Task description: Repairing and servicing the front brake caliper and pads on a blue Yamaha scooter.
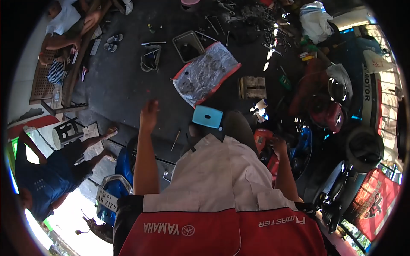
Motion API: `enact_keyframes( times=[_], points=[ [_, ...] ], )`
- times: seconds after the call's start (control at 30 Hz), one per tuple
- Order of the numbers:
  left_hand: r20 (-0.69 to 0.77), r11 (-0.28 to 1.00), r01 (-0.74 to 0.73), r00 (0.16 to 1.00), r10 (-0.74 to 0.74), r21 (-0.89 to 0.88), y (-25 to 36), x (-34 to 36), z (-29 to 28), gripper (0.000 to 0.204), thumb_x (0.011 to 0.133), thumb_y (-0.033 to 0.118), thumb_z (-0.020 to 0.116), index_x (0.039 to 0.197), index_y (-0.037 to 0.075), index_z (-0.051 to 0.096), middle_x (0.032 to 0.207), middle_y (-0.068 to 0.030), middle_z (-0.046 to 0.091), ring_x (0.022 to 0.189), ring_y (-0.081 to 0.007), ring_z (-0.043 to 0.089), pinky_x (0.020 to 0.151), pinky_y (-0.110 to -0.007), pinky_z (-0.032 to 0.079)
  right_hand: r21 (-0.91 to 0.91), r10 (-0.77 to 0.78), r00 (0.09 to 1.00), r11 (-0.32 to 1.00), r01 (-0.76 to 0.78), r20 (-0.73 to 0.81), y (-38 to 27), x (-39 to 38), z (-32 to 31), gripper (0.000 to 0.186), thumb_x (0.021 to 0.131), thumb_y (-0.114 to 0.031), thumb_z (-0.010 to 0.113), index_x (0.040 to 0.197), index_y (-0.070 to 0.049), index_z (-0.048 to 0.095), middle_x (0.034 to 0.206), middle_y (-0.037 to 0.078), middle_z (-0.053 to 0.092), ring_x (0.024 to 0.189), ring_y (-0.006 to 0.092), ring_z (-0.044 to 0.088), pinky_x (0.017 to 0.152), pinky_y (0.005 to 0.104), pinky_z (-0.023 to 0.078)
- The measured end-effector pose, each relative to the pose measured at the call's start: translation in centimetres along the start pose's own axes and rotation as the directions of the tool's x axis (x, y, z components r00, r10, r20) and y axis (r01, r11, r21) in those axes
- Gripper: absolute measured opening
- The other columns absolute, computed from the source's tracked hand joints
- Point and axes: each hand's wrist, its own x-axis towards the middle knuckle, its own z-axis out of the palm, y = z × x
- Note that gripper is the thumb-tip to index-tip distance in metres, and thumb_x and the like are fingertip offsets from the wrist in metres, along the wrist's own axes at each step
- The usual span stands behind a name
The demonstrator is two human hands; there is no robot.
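Note:
My left hand is raised over the dark floor at the left, its fingers loosely apart and holding nothing I can see. On the other side, my right hand hangs in shadow beside an orange-red panel or casing. Its fingers look loosely bent, with nothing visible in them; whether they touch the panel I cannot tell. Between my knees lies a light blue box-like thing with a dark oval in its middle. Just beyond it, a silvery sheet with red edges is spread on the floor, carrying dark stains.
A grey tray and a clear, bag-like container stand beyond the sheet. A wooden block sits to its right, near scattered tools. A screwdriver lies near my left knee. Motorcycles flank me; one person is at the left.

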Motion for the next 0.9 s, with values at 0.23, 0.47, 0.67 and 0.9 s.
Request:
enact_keyframes(
  times=[0.23,0.47,0.67,0.9],
  points=[
    [0.035,0.973,-0.132,0.991,0.128,0.190,9.5,9.3,8.3,0.043,0.105,0.040,0.056,0.125,0.003,0.066,0.117,-0.0161,0.073,0.105,-0.0329,0.071,0.091,-0.041,0.054,-0.327,-0.048,0.984,0.940,0.102,0.171,1.0,18.3,-7.5,0.025,0.094,-0.017,0.066,0.116,-0.004,0.068,0.096,0.010,0.074,0.083,0.0210,0.072,0.065,0.0341,0.056],
    [0.651,0.203,-0.623,0.748,-0.128,0.756,-10.7,-1.5,6.6,0.034,0.091,0.014,0.060,0.125,0.009,0.064,0.123,-0.0174,0.069,0.110,-0.0363,0.067,0.094,-0.051,0.053,-0.802,-0.443,0.873,0.437,0.407,0.202,-20.2,37.0,-13.3,0.028,0.096,-0.022,0.054,0.108,-0.002,0.069,0.117,0.018,0.070,0.109,0.0355,0.067,0.091,0.0458,0.055],
    [0.643,0.531,-0.494,0.754,-0.132,0.688,-0.4,11.5,7.3,0.038,0.092,0.019,0.064,0.128,0.011,0.063,0.125,-0.0170,0.069,0.113,-0.0354,0.067,0.096,-0.051,0.052,0.127,-0.203,0.964,0.966,0.226,-0.173,-46.2,38.4,-13.7,0.039,0.095,-0.030,0.068,0.121,0.000,0.069,0.121,0.022,0.070,0.114,0.0404,0.066,0.096,0.0426,0.053],
    [-0.122,0.482,0.285,0.932,-0.340,0.829,21.6,35.3,14.3,0.093,0.083,0.059,0.075,0.161,0.029,0.033,0.170,-0.0200,0.016,0.156,-0.0464,0.009,0.119,-0.068,0.022,-0.806,0.074,0.932,0.530,0.264,0.354,-30.8,50.2,-17.6,0.040,0.099,-0.034,0.051,0.129,-0.013,0.068,0.141,0.008,0.063,0.133,0.0357,0.054,0.110,0.0456,0.047]
  ],
)
